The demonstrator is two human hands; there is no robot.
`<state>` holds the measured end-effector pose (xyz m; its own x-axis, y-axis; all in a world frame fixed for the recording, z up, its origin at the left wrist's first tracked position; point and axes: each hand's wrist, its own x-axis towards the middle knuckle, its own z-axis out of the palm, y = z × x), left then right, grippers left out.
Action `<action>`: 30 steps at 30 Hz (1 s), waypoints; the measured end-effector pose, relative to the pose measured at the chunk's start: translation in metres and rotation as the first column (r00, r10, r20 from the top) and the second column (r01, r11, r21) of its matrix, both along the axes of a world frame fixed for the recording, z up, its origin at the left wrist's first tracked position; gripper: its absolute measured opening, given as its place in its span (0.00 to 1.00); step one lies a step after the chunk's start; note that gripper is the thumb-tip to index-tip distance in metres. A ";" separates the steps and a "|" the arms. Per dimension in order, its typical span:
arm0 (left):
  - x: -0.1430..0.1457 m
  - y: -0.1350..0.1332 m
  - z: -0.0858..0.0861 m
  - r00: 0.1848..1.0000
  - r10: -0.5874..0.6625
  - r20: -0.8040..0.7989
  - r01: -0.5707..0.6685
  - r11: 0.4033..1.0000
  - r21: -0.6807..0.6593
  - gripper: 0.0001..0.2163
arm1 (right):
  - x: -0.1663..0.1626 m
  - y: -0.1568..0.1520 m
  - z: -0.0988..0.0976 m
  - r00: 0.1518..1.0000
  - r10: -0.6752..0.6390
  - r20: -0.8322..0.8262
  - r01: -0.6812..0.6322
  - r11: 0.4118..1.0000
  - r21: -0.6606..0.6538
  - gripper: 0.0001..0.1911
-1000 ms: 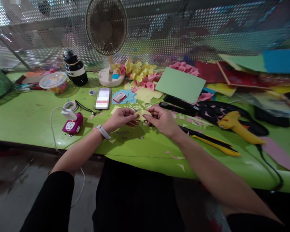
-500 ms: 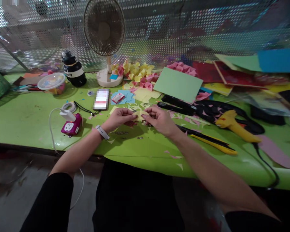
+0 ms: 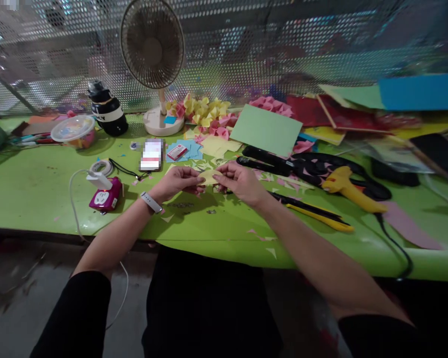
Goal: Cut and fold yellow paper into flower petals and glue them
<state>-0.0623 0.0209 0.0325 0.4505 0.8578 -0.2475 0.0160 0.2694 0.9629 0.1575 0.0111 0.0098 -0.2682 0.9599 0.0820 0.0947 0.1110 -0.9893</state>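
Between both hands, a small piece of yellow paper is held just above the table. My left hand pinches its left side, and my right hand pinches its right side with thumb and fingers. Small paper scraps lie behind the hands. On the green tabletop below are small dark bits, too small to name. Yellow paper sheets and blue paper pieces with a small red-and-white box rest a little farther back.
At the right lie a yellow glue gun, a black-and-yellow long tool and a black long-armed tool. A fan, bottle, phone and purple power socket stand or lie left. Folded paper flowers are piled behind.
The whole view has shifted slightly, so things appear farther left. Both hands still grip the yellow paper, which now looks flatter and more of it shows.
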 end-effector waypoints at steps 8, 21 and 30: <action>-0.006 0.009 -0.004 0.997 0.067 -0.023 -0.068 0.997 -0.045 0.06 | 0.010 0.014 -0.004 0.996 -0.010 0.094 0.013 0.999 -0.033 0.17; -0.016 0.018 -0.001 0.994 0.106 0.017 -0.105 0.992 -0.070 0.04 | 0.116 0.085 -0.002 0.432 -0.269 0.861 0.086 0.962 0.257 0.22; -0.025 0.026 0.000 0.982 0.187 -0.014 -0.187 0.981 -0.046 0.04 | 0.085 0.029 0.045 0.527 -0.363 0.768 -0.063 0.885 0.461 0.21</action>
<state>-0.0875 0.0465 0.0324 0.2807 0.9139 -0.2933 -0.0294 0.3137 0.9491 0.2427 0.0397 0.0546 -0.2713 0.9230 0.2731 0.8812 0.3523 -0.3153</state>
